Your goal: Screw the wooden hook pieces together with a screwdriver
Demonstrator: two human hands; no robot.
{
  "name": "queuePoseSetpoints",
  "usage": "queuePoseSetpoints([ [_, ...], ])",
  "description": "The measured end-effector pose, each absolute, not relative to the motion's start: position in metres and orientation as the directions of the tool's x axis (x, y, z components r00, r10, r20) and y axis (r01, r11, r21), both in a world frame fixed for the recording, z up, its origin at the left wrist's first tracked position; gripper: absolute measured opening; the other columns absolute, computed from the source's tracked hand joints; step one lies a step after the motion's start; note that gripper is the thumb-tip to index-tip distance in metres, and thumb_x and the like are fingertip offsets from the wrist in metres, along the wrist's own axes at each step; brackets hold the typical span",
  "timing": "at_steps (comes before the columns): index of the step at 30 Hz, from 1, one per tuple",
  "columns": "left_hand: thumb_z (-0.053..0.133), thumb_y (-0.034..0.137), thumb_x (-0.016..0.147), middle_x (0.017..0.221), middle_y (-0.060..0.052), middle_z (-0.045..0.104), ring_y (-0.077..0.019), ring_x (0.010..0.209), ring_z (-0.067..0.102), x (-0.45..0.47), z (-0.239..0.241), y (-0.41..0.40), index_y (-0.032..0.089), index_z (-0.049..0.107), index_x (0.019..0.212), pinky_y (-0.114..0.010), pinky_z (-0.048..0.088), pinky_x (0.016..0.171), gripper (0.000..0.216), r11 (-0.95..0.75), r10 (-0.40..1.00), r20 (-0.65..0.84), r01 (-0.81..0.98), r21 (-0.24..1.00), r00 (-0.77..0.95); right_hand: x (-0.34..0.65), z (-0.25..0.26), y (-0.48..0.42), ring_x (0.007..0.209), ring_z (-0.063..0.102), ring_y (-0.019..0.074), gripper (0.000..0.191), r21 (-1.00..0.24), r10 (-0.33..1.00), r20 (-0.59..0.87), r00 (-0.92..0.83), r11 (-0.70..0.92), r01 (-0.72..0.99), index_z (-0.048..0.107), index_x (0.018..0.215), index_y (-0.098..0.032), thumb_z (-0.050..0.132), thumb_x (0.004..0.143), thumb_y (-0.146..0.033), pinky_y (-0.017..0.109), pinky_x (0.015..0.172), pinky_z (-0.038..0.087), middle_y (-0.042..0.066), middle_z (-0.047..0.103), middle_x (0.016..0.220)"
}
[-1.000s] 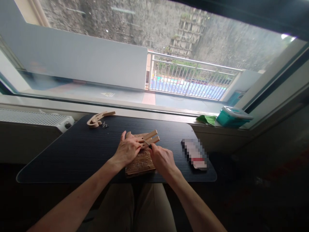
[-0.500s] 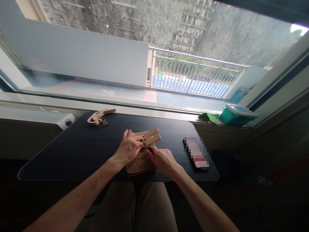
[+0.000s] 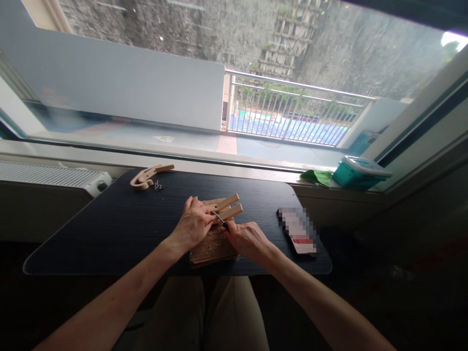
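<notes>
My left hand (image 3: 193,222) is closed over a pale wooden piece with two straight prongs (image 3: 232,211), pressing it on a rough brown wooden board (image 3: 214,249). A dark hole shows in the upper prong. In my right hand (image 3: 248,239) is a screwdriver (image 3: 219,218), its black handle mostly covered by my fingers. Its thin metal shaft reaches up and left to the wooden piece, close to my left fingertips. Where the tip meets the wood is too small to make out. Light crumbs or chips are scattered on the board.
On the black table (image 3: 109,229), a curved wooden piece (image 3: 141,183) lies at the back left beside several small screws (image 3: 158,186). A pixelated flat object (image 3: 298,231) is at the right. A teal box (image 3: 360,174) and green cloth (image 3: 316,177) rest on the windowsill. A radiator (image 3: 54,175) stands left.
My right hand and the screwdriver handle have shifted very slightly left, and the right forearm sits a little differently. My left hand still holds the wooden piece in place.
</notes>
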State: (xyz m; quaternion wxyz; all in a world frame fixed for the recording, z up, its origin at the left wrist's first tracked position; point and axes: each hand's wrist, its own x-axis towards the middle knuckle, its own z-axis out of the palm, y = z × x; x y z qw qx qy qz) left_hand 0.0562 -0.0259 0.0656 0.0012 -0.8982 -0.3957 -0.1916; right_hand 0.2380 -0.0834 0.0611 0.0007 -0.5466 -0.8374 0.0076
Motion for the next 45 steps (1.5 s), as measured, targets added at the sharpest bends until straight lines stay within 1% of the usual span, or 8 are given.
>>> queuePoseSetpoints([
  [8, 0.056, 0.023, 0.086, 0.089, -0.006, 0.072, -0.0277, 0.098, 0.054, 0.056, 0.066, -0.027, 0.025, 0.077, 0.079, -0.064, 0.023, 0.106, 0.021, -0.673, 0.726, 0.327, 0.724, 0.153, 0.605, 0.236, 0.098, -0.088, 0.077, 0.07, 0.0232, 0.027, -0.033, 0.951, 0.023, -0.308, 0.309, 0.951, 0.052, 0.11, -0.017, 0.034, 0.097, -0.034, 0.029, 0.058, 0.04, 0.008, 0.073, 0.087],
  [15, 0.056, 0.024, 0.085, 0.085, -0.006, 0.071, -0.0276, 0.097, 0.051, 0.054, 0.065, -0.027, 0.025, 0.076, 0.078, -0.063, 0.024, 0.105, 0.021, -0.681, 0.713, 0.351, 0.719, 0.14, 0.607, 0.24, 0.143, -0.079, 0.074, 0.063, 0.0163, 0.018, -0.268, 0.947, 0.161, -0.279, 0.314, 0.911, 0.061, 0.1, -0.022, 0.051, 0.087, -0.03, 0.025, 0.06, 0.034, 0.002, 0.07, 0.084],
  [19, 0.057, 0.024, 0.084, 0.082, -0.006, 0.071, -0.0274, 0.095, 0.05, 0.054, 0.066, -0.027, 0.025, 0.076, 0.076, -0.063, 0.025, 0.103, 0.02, -0.684, 0.708, 0.356, 0.717, 0.135, 0.61, 0.237, 0.142, -0.065, 0.07, 0.058, 0.0141, 0.021, -0.417, 0.955, 0.19, -0.228, 0.288, 0.862, 0.061, 0.1, -0.021, 0.056, 0.084, -0.033, 0.024, 0.061, 0.035, 0.002, 0.068, 0.081],
  [24, 0.058, 0.021, 0.084, 0.079, -0.005, 0.07, -0.0261, 0.094, 0.051, 0.055, 0.066, -0.028, 0.025, 0.075, 0.073, -0.062, 0.024, 0.104, 0.02, -0.68, 0.712, 0.357, 0.722, 0.131, 0.605, 0.234, 0.136, -0.057, 0.065, 0.054, 0.0124, 0.017, -0.497, 0.953, 0.229, -0.196, 0.288, 0.818, 0.063, 0.093, -0.019, 0.057, 0.083, -0.032, 0.024, 0.06, 0.035, 0.001, 0.065, 0.075],
  [30, 0.058, 0.023, 0.084, 0.078, -0.006, 0.069, -0.027, 0.096, 0.051, 0.055, 0.066, -0.028, 0.025, 0.074, 0.071, -0.062, 0.023, 0.104, 0.021, -0.675, 0.715, 0.352, 0.727, 0.126, 0.604, 0.23, 0.135, -0.055, 0.064, 0.053, 0.0125, 0.019, -0.498, 0.95, 0.231, -0.21, 0.301, 0.813, 0.063, 0.092, -0.019, 0.056, 0.084, -0.035, 0.024, 0.059, 0.034, 0.001, 0.064, 0.072],
  [35, 0.057, 0.022, 0.085, 0.077, -0.006, 0.069, -0.0275, 0.097, 0.05, 0.056, 0.067, -0.028, 0.025, 0.074, 0.072, -0.062, 0.023, 0.104, 0.022, -0.669, 0.721, 0.343, 0.734, 0.119, 0.602, 0.225, 0.139, -0.052, 0.065, 0.053, 0.0133, 0.02, -0.417, 0.958, 0.18, -0.225, 0.282, 0.864, 0.061, 0.093, -0.019, 0.053, 0.087, -0.036, 0.025, 0.059, 0.033, 0.002, 0.064, 0.075],
  [39, 0.056, 0.022, 0.085, 0.079, -0.007, 0.068, -0.0277, 0.096, 0.05, 0.057, 0.07, -0.03, 0.024, 0.074, 0.071, -0.058, 0.029, 0.1, 0.022, -0.662, 0.726, 0.342, 0.741, 0.111, 0.597, 0.22, 0.143, -0.045, 0.068, 0.053, 0.0135, 0.02, -0.377, 0.958, 0.144, -0.247, 0.284, 0.882, 0.056, 0.099, -0.019, 0.048, 0.09, -0.035, 0.025, 0.058, 0.032, 0.004, 0.065, 0.085],
  [45, 0.056, 0.023, 0.085, 0.083, -0.008, 0.068, -0.0294, 0.1, 0.048, 0.057, 0.067, -0.034, 0.024, 0.074, 0.078, -0.048, 0.038, 0.092, 0.02, -0.646, 0.739, 0.332, 0.758, 0.097, 0.587, 0.219, 0.145, -0.036, 0.067, 0.051, 0.0138, 0.017, -0.337, 0.932, 0.151, -0.331, 0.363, 0.869, 0.054, 0.098, -0.018, 0.045, 0.089, -0.029, 0.026, 0.06, 0.032, 0.005, 0.065, 0.084],
])
